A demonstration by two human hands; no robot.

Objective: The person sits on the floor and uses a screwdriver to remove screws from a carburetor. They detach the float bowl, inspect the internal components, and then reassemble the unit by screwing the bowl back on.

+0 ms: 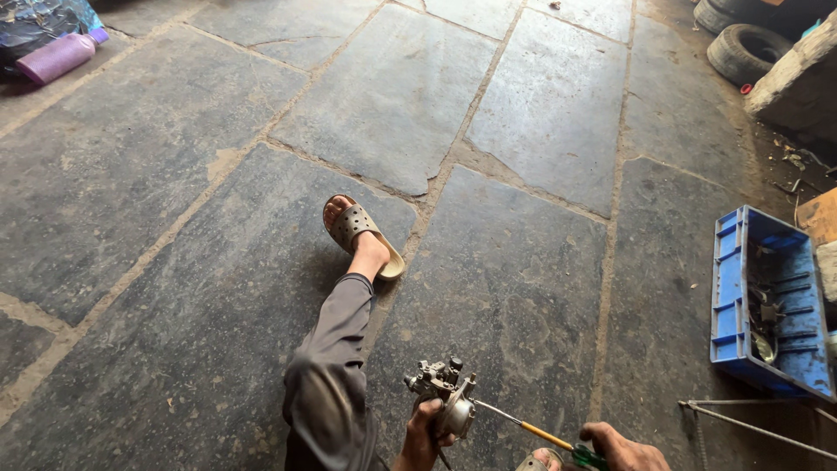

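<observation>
Two hands work low at the near edge: our left hand [425, 432] is wrapped around a small cast-metal carburettor [442, 391], dull grey and knobbly, held up over the stone floor [488, 288]. Our right hand [623, 449] is closed on a screwdriver [532, 429] with a green handle — its slim shaft slants up and left, tip touching the carburettor's right side. A blue plastic crate [731, 301] sits well apart at right.

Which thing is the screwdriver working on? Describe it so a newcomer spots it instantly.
Start at the stone-slab floor and follow the outstretched leg back to the bottom edge, where the left hand holds a small metal carburettor. The right hand points a yellow-shafted screwdriver at it. It is the only bare, knobbly grey metal casting, held clear of the floor.
</observation>
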